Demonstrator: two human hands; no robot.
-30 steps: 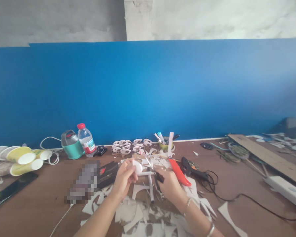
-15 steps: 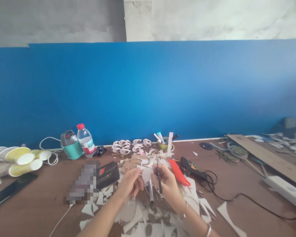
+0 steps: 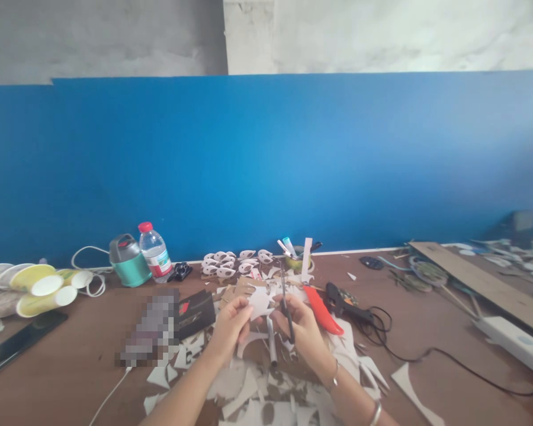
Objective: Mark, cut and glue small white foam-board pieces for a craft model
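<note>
Between thumb and fingers, my left hand (image 3: 231, 324) pinches a small white piece of paper or card (image 3: 260, 302) with a pointed outline. My right hand (image 3: 302, 328) is wrapped round the dark handles of a pair of scissors (image 3: 285, 302), blades pointing up and away from me. The blades stand just right of the white piece, apart from it as far as I can see. Beneath both hands a silvery pen-like tube (image 3: 272, 343) lies among white scraps (image 3: 244, 393). Farther back sits a group of small white cut-out rings (image 3: 224, 272).
Right of my hands are a red curved piece (image 3: 323, 310) and a black glue gun (image 3: 350, 307) with its cord. To the left stand a water bottle (image 3: 156, 254), a teal-and-grey container (image 3: 128, 263) and paper cups (image 3: 35, 290). A blue partition (image 3: 266, 160) closes off the back.
The white piece has turned in my left hand and now shows a pointed shape instead of a rounded one. The scissors have shifted slightly, with the blades showing more clearly.
</note>
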